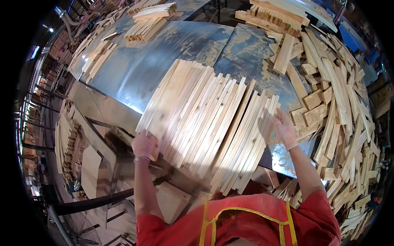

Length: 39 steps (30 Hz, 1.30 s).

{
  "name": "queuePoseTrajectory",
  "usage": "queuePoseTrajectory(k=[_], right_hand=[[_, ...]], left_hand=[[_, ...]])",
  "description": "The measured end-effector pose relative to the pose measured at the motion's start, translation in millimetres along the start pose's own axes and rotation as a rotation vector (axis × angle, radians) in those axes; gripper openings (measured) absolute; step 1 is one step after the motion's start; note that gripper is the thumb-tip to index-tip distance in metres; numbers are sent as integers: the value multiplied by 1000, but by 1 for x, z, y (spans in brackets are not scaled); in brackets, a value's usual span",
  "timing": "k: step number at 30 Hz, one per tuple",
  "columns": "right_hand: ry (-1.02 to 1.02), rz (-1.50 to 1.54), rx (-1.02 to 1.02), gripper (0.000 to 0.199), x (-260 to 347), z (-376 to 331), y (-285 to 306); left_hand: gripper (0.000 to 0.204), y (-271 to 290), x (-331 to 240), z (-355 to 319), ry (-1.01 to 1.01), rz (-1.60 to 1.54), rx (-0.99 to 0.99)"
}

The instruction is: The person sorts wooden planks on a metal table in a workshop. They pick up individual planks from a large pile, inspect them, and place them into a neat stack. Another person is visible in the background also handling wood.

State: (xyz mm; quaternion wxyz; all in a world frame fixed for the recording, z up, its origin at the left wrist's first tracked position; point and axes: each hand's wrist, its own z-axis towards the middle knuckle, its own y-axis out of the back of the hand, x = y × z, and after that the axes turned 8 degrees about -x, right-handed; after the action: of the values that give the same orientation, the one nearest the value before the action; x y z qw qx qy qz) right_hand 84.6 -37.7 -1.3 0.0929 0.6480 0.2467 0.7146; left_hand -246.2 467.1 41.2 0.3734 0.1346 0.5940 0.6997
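A wide row of pale wooden slats (pixel 209 119) lies side by side in front of me, its near ends jutting past the metal table's edge. My left hand (pixel 145 145), in a thin light glove, grips the near left corner of the row, its fingers partly hidden by the wood. At the right side of the row, my gloved right hand (pixel 284 129) bends its fingers against the outermost slat. The row sits between both hands. One dark gap runs between slats right of the middle.
The blue-grey metal table (pixel 164 45) carries sawdust and small slat stacks (pixel 150 22) at the back. A large heap of loose wood pieces (pixel 332 102) spreads along the right. Another board stack (pixel 279 18) stands far right. Below left are a dark bar (pixel 96 203) and boards (pixel 92 172).
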Motion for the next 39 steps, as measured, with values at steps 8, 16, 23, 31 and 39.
queuePoseTrajectory(k=[8, 16, 23, 31, 39], right_hand=[[311, -182, 163, 56, 96, 183, -143], [-68, 657, 486, 62, 126, 197, -94], [-236, -76, 165, 85, -13, 28, 41], [-671, 413, 525, 112, 52, -111, -14], [-499, 496, 391, 88, 52, -134, -26]], left_hand=[[27, -53, -169, -66, -277, -110, 116], [21, -85, -199, -38, -82, -50, 154], [20, 12, -220, 83, 140, -614, 297], [38, 13, -125, 11, -33, 59, -207], [70, -69, -44, -212, 1186, -1268, -257]])
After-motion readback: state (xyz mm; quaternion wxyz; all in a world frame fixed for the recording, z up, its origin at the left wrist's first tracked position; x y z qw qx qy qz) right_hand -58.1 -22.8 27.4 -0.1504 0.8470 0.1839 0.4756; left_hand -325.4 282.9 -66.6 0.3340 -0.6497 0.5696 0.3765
